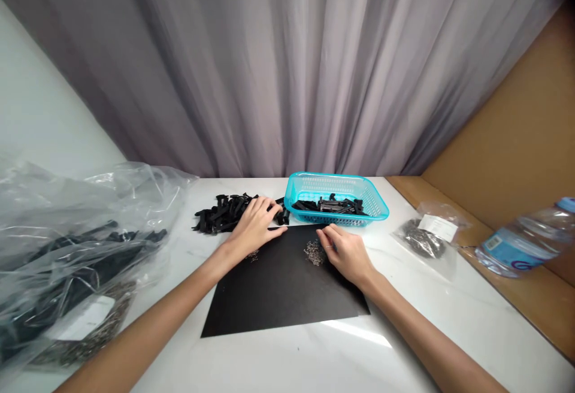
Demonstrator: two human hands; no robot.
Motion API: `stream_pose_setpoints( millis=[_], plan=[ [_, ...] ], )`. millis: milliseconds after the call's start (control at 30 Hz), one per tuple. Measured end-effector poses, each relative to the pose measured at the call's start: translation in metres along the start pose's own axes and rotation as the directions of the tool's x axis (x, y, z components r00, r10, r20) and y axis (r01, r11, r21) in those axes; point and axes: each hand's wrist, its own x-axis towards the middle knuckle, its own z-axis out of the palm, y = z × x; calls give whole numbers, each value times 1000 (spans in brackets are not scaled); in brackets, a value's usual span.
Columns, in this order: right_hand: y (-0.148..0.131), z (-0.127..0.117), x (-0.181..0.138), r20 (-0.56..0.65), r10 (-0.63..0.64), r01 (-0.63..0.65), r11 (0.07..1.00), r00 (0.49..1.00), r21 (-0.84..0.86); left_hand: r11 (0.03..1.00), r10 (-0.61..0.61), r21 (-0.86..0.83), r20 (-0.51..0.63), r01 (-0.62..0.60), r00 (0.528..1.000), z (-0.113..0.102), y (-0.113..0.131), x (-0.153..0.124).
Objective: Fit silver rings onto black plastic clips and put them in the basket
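Observation:
My left hand (257, 225) reaches over the right end of a pile of black plastic pieces (220, 213). Its thumb is stretched away from the curved fingers, and nothing shows gripped between them. My right hand (349, 253) is closed in a pinch above the far right part of a black sheet (287, 291); what its fingertips hold, if anything, is too small to make out. Just left of that hand lies a small heap of tiny metal parts (313, 252). A few more metal bits (254, 256) lie beside my left wrist, partly hidden by it.
Behind my hands stands a turquoise basket (380, 214) with black pieces in it. Clear plastic bags (148, 201) with black pieces and metal parts fill the left side. At right are a labelled bag of metal parts (422, 243) and a water bottle (516, 249) on cardboard.

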Motion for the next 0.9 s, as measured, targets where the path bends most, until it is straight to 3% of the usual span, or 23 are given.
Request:
stream_pose_setpoints(
  millis=[200,333,600,900],
  plan=[
    [1,2,2,-1,-17,17,1000,1000,-2,999,-39,18,-43,40,998,19,14,12],
    [1,3,2,2,-29,29,1000,1000,9,999,-54,-6,-48,53,997,20,12,6],
    [-4,-2,3,-27,-6,7,1000,1000,21,996,-72,-62,-17,70,997,3,2,-21],
    [2,-4,4,-225,112,-131,989,968,-72,991,-65,-113,1,65,998,-24,7,-41]
  ],
)
